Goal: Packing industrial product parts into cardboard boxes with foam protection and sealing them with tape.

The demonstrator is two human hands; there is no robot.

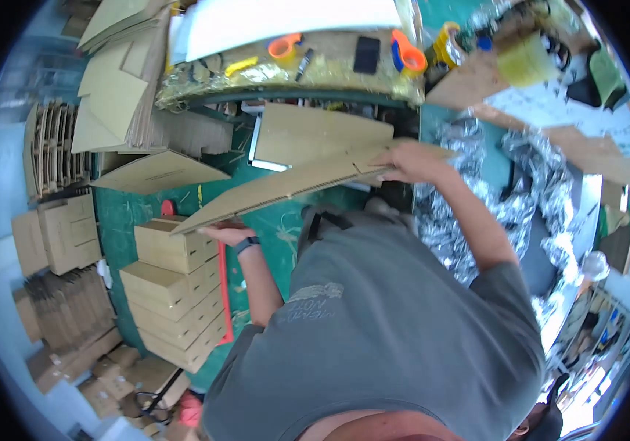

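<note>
- left hand [228, 234] grips the low end of the cardboard sheet [285, 187], fingers curled under its edge
- right hand [408, 162] pinches the sheet's high end, fingers pressed together on top
- box stack [175, 290] just below left fingers

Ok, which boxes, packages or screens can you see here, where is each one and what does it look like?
Flat cardboard sheet: brown, long, held between left hand and right hand.
Stacked boxes: brown, closed, at lower left.
Folded cartons: brown, piled at upper left.
Phone: dark rectangle, screen off, on the workbench.
</note>
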